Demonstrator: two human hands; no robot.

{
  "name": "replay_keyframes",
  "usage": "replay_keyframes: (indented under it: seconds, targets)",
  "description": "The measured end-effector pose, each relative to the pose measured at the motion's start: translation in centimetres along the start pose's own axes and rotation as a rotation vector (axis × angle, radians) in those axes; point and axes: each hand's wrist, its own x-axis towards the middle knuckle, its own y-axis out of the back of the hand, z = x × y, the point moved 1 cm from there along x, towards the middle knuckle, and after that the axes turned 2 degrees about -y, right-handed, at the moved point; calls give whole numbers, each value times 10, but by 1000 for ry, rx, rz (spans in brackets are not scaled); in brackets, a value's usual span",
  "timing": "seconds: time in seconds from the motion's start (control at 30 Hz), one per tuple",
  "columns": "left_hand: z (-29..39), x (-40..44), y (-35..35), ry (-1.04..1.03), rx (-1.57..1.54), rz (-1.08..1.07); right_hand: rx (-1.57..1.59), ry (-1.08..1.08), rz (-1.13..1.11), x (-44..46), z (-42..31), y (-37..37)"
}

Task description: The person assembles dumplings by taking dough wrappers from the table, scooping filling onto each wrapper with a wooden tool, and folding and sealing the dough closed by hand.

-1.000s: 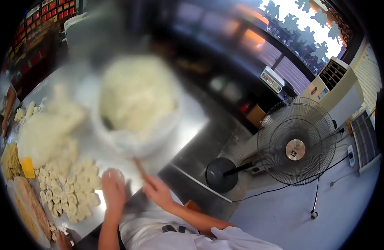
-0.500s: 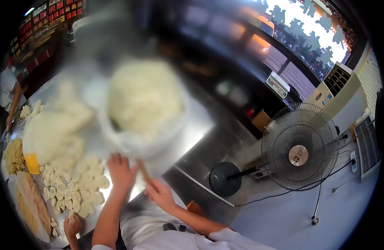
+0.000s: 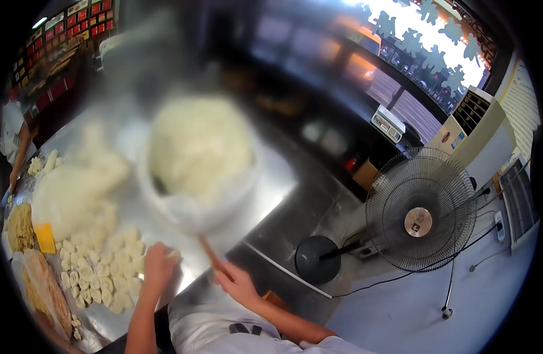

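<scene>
My right hand is wrapped round the end of a thin wooden rolling pin, which slants up towards the metal table. Close to the table's edge, my left hand has its fingers curled, and a small pale piece of dough shows at the fingertips. Many flattened dough rounds and small cut dough pieces lie left of it. Beyond both hands stands a white tub heaped with a pale, blurred mass. A large lump of dough lies to its left.
An orange-yellow card, a brown mound of filling and a plastic-covered tray are at the far left. Another person stands across the table. A standing fan and a scale are on the right.
My left hand has gone from flat on the table to curled, nearer me and lower left. My right hand and the rolling pin shifted slightly lower right. Another person's hand at lower left has left view.
</scene>
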Motion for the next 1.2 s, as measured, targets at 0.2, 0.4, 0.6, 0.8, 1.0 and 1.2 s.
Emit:
replay_keyframes:
  seconds: [0.2,0.4,0.6,0.8,1.0,1.2]
  targets:
    - [-27,-22,-7,261,-1197,-26,-90,89,78,8,-22,29]
    - [-29,-57,-32,487,-1917,-165,-149,163,85,20,-55,47]
    - [-19,-60,-22,440,-1878,139,-347,329,45,41,-73,50]
    - [-4,-49,-2,281,-1960,201,-510,379,37,60,-95,55]
    - [18,-62,-11,430,-2160,-24,-717,565,114,84,-110,82]
    - [7,-62,-23,321,-2137,-96,-857,412,110,125,-146,117]
